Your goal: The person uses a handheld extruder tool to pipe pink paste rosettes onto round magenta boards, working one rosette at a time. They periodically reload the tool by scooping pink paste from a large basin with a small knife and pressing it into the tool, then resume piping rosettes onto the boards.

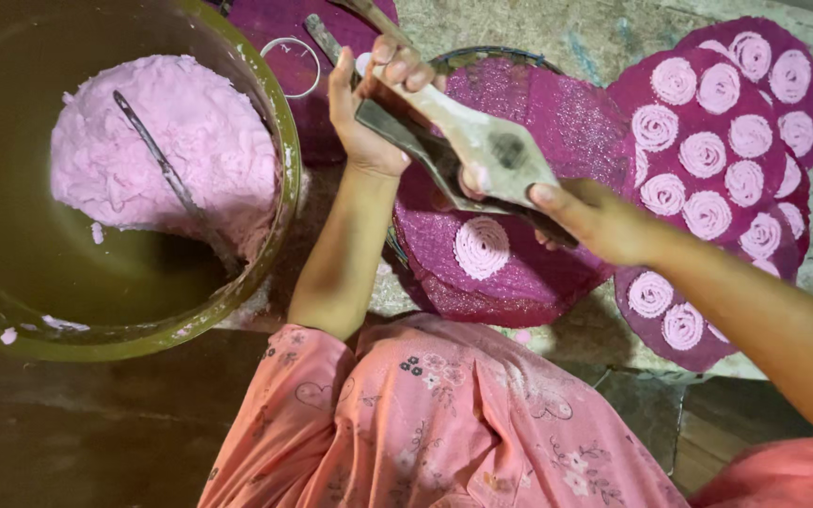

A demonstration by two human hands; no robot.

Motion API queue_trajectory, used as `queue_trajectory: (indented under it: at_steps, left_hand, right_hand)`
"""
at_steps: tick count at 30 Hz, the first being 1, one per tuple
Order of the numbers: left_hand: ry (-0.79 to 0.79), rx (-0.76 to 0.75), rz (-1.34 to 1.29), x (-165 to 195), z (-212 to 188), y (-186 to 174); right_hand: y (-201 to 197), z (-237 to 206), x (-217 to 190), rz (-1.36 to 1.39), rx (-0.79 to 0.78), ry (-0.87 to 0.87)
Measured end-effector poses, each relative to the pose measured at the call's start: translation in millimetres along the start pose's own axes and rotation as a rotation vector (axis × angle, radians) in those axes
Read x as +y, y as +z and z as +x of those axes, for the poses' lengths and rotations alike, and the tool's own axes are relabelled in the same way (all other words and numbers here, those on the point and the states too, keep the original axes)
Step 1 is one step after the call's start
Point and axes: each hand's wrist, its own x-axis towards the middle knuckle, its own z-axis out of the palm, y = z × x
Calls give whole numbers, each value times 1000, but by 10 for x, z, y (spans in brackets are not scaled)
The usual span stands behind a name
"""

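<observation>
Above the purple mat [519,273], a stiff wooden press [482,141] was gripped at both ends, left hand [369,113] and right hand [595,221] fingers closed round it; the dough spiral [482,246] beneath looked soft, fragile.

Both hands [482,160] on wooden press [482,141]

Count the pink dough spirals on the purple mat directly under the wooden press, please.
1. The spiral lies on the mat's near part, just below the press. The press and right hand cover some mat, so others may be hidden.
</observation>
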Motion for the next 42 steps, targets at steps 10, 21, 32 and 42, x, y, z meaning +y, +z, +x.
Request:
queue_trajectory:
  at_steps: [10, 21, 32, 42]
  left_hand:
    - [60, 6, 42, -36, 224, 120]
    - [98, 24, 49, -198, 232, 372]
    - [99, -49, 157, 24, 126, 417]
    - [89, -38, 113, 90, 487, 261]
  right_hand:
    - [-216, -26, -185, -93, 96, -13]
    - [-440, -331, -295, -145, 71, 94]
    - [-145, -316, -286, 41, -46, -13]
    - [-252, -39, -389, -108, 181, -8]
